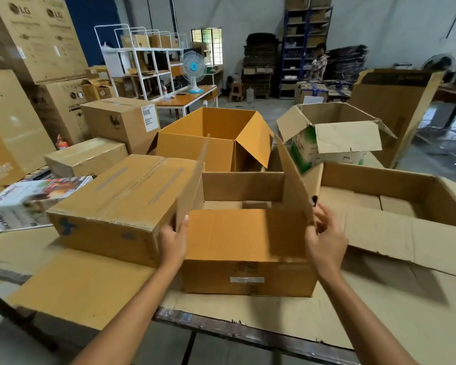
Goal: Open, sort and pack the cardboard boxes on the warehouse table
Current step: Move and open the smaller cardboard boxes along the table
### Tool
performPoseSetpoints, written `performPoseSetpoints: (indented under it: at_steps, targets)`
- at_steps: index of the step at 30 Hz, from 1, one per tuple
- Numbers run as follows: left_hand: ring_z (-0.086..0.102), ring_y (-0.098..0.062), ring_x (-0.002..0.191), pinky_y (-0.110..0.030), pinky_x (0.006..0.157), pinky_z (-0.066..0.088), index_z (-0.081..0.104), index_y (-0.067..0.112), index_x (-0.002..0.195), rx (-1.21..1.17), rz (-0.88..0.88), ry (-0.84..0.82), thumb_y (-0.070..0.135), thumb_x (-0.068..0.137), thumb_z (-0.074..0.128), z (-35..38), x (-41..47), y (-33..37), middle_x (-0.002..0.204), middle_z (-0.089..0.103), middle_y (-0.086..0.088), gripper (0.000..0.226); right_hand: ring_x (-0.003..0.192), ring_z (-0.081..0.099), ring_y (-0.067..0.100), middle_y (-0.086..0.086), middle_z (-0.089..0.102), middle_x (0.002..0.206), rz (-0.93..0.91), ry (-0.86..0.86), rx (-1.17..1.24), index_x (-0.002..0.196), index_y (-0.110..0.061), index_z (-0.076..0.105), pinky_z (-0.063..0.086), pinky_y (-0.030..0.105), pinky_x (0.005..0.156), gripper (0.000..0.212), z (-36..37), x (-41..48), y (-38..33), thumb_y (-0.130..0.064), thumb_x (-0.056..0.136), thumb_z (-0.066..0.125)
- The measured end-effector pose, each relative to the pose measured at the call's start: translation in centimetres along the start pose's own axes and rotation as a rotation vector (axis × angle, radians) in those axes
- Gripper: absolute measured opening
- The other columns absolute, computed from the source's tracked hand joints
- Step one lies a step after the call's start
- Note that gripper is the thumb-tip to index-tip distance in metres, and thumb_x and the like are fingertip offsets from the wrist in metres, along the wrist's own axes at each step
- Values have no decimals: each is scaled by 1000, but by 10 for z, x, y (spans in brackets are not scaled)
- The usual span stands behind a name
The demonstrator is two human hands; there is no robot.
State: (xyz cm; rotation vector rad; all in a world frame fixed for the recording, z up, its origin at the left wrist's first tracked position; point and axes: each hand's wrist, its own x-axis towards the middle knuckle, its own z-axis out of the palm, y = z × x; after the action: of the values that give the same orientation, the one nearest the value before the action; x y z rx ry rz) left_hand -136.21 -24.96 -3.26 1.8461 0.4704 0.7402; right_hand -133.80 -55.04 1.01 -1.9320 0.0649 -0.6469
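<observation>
A warehouse: printed cartons [37, 38] are standing stacked left of the fan [193, 67], blue shelving [304, 48] and piles of flattened cardboard [258, 59] are rising to its right, and open cardboard boxes [245, 246] are crowding the table [261, 334] before it.

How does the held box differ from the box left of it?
The held box is open, side flaps gripped by left hand and right hand; the left box is closed. The left box shows blue marks, the held box a pale label. Both are brown cardboard.

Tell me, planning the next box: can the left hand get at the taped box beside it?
Probably yes: the taped box sits right beside the left hand, top uncovered; it must release the flap first.
</observation>
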Motion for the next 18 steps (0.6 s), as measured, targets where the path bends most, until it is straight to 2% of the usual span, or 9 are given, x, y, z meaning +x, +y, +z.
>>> performPoseSetpoints:
  at_steps: [2, 5, 7, 9, 11, 13, 15, 16, 18]
  targets:
    - [67, -30, 98, -35, 79, 54, 63, 9, 113, -209, -152, 113, 27, 95, 66, -5, 7, 7, 108, 69, -14, 26, 98, 67, 19, 8, 71, 118, -73, 69, 8, 136, -15, 57, 53, 28, 87, 51, -6, 14, -15, 1, 89, 65]
    - [60, -27, 116, -32, 90, 49, 49, -3, 132, -335, -310, 260, 9, 92, 68, -18, 19, 4, 127, 61, -16, 46, 90, 71, 26, 12, 72, 114, -151, 97, -85, 137, -15, 58, 48, 25, 81, 51, -14, 30, -27, -2, 89, 66]
    - [53, -26, 126, -30, 101, 44, 35, -5, 144, -335, -306, 334, 0, 92, 65, -29, 25, 1, 141, 51, -18, 60, 83, 70, 30, 14, 73, 110, -192, 81, -136, 140, -15, 55, 47, 27, 76, 53, -17, 32, -27, -2, 90, 66]
    - [40, -29, 139, -28, 111, 32, 13, -1, 155, -289, -251, 399, -5, 90, 65, -41, 29, 3, 155, 34, -20, 83, 72, 63, 25, 15, 72, 101, -232, 64, -179, 146, -16, 49, 45, 27, 68, 59, -19, 32, -23, -2, 91, 64]
    - [23, -34, 147, -30, 117, 21, 0, 6, 158, -78, -174, 458, -6, 85, 69, -48, 29, 8, 162, 16, -22, 101, 64, 54, 21, 11, 65, 85, -264, 67, -226, 152, -16, 41, 41, 26, 62, 66, -21, 33, -19, 0, 91, 62]
    - [5, -40, 150, -43, 122, 11, 0, 11, 159, 262, -62, 513, -3, 82, 71, -50, 28, 8, 163, -4, -24, 106, 61, 49, 21, 6, 57, 77, -278, 80, -236, 152, -17, 39, 37, 27, 61, 67, -24, 36, -16, 2, 91, 60]
    - [-5, -39, 151, -54, 122, 10, 10, 14, 158, 502, 110, 496, 1, 81, 71, -43, 26, 11, 163, -9, -24, 99, 61, 50, 21, 6, 58, 76, -266, 81, -227, 150, -17, 43, 39, 28, 62, 64, -29, 39, -13, 2, 91, 60]
    - [-4, -38, 151, -57, 121, 14, 20, 13, 155, 540, 227, 442, 3, 82, 71, -35, 23, 15, 163, -3, -24, 90, 62, 51, 21, 6, 60, 76, -245, 76, -220, 148, -18, 46, 40, 28, 64, 62, -31, 40, -14, 2, 91, 60]
    - [10, -35, 151, -59, 117, 28, 39, 9, 146, 517, 447, 256, 7, 85, 71, -10, 13, 31, 160, 19, -22, 68, 63, 52, 20, 2, 60, 81, -170, 73, -188, 144, -20, 53, 42, 26, 68, 56, -37, 45, -14, 0, 92, 59]
